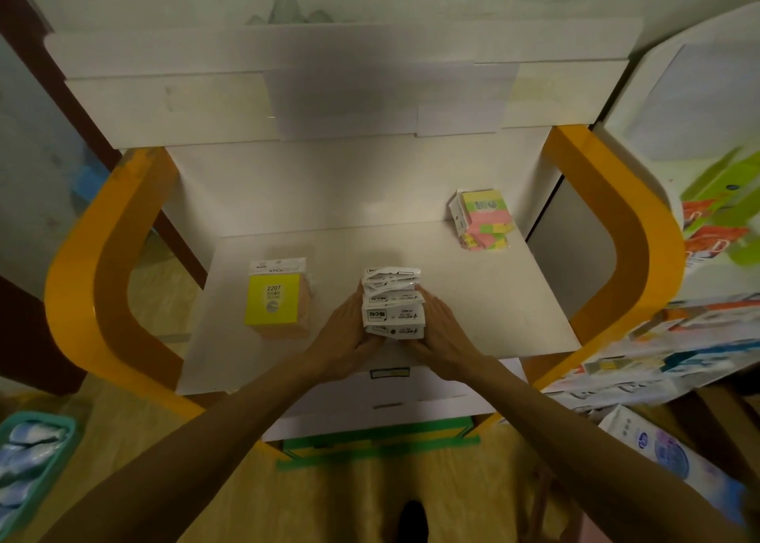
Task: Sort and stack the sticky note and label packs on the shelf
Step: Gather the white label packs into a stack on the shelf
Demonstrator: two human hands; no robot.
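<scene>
Hands [392, 328] flank label packs [392, 302] (stacked).

Three stacks of packs: one yellow-fronted stack [276, 300], one white label stack [392, 302], one multicoloured stack [483, 220]
</scene>
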